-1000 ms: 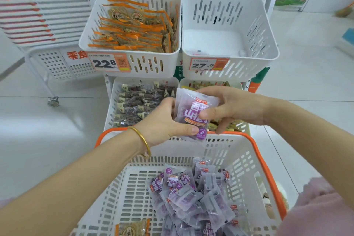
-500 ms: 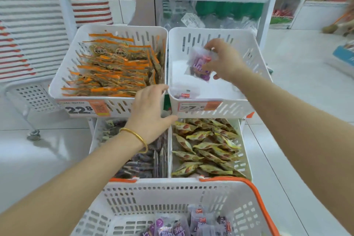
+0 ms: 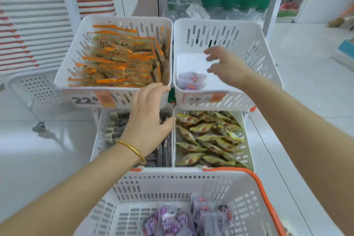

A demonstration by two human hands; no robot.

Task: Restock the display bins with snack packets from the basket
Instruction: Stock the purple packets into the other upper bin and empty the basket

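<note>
- A few purple snack packets (image 3: pixel 191 81) lie flat in the front left corner of the upper right bin (image 3: pixel 268 59). The rest of its floor is bare white.
- The right hand (image 3: pixel 228 65) hovers over that bin, fingers spread and relaxed, holding nothing and clear of the packets below.
- The left hand (image 3: pixel 147 119) is also empty and loose. Its fingertips (image 3: pixel 162 87) lie at the front right corner of the upper left bin (image 3: pixel 76 48), which is packed with orange-edged packets (image 3: pixel 118 63). A gold bangle (image 3: pixel 132 149) sits on the wrist.
- Nearest the camera, the white basket (image 3: pixel 172 184) with an orange rim holds more purple packets (image 3: pixel 172 220).
- Below, the lower left bin (image 3: pixel 95 140) holds dark packets, and the lower right bin (image 3: pixel 247 151) holds yellow wrapped snacks (image 3: pixel 206 136).
</note>
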